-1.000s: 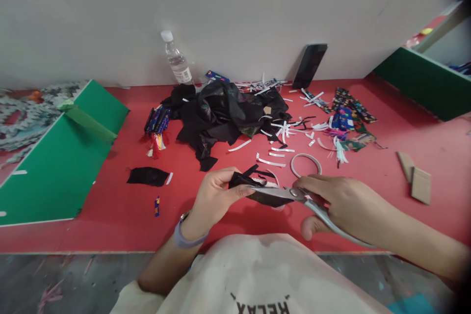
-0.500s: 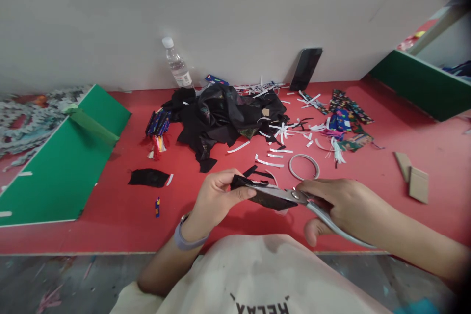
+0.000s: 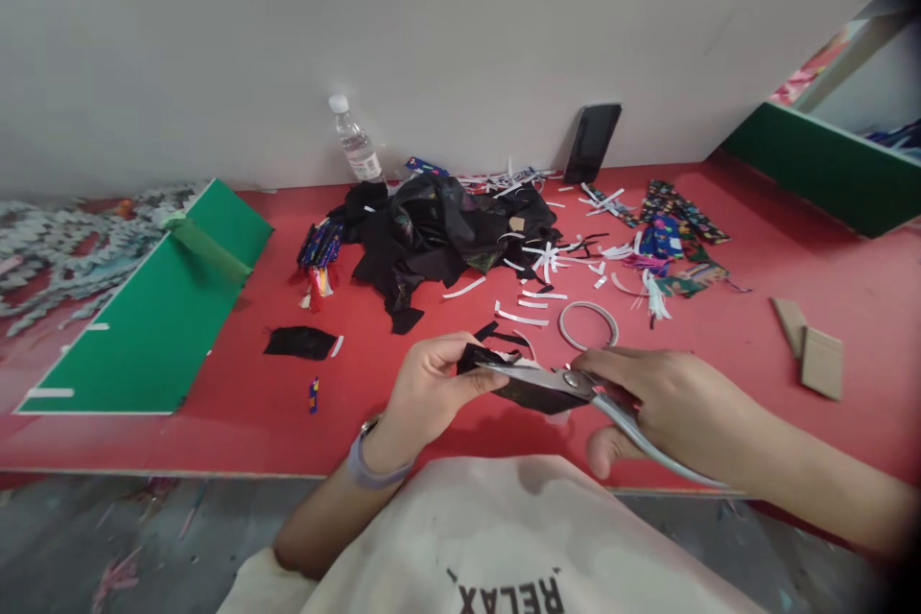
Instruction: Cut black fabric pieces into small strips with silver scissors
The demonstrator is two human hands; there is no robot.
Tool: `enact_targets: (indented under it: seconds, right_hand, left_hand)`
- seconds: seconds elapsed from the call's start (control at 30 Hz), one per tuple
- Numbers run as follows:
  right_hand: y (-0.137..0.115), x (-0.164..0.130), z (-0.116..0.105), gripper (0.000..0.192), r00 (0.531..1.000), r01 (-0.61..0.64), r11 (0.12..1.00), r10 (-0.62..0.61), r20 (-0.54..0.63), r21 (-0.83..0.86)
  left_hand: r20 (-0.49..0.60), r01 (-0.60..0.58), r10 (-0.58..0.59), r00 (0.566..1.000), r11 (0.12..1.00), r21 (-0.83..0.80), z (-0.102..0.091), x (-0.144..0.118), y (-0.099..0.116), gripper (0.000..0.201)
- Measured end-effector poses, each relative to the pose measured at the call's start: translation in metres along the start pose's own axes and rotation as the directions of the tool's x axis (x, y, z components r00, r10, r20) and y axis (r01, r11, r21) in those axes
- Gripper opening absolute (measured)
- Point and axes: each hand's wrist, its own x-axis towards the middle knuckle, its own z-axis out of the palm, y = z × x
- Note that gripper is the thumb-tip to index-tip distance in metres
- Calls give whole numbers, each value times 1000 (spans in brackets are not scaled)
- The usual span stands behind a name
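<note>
Spanning the view, the red tabletop [image 3: 237,422] carries a black fabric heap [image 3: 438,235]; above its near edge my right hand [image 3: 669,398] grips scissors [image 3: 568,384], blades on the black scrap [image 3: 529,393] pinched in my left hand [image 3: 428,389] fingers.

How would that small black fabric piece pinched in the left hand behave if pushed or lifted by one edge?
Probably floppy: the black fabric piece is thin and needs the left hand to hold it for the scissors in the right hand. Likely very light, like the scraps around it.
</note>
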Motion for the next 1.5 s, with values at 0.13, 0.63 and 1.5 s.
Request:
enact_targets:
  seconds: [0.13,0.63,1.5]
  right_hand:
    - [1,1,3,59,999,42,999,-42,-16,3]
    - [-2,8,-3,49,1000,-27,992,25,17,126]
    - [-2,21,4,68,998,-29,999,27,54,32]
  left_hand:
    - [-26,-11,11,1000,1000,9,2,-6,3,14]
    - [6,-37,37,999,999,-9,-8,6,4,18]
    - [24,8,-6,1000,997,-75,-6,10,-1,6]
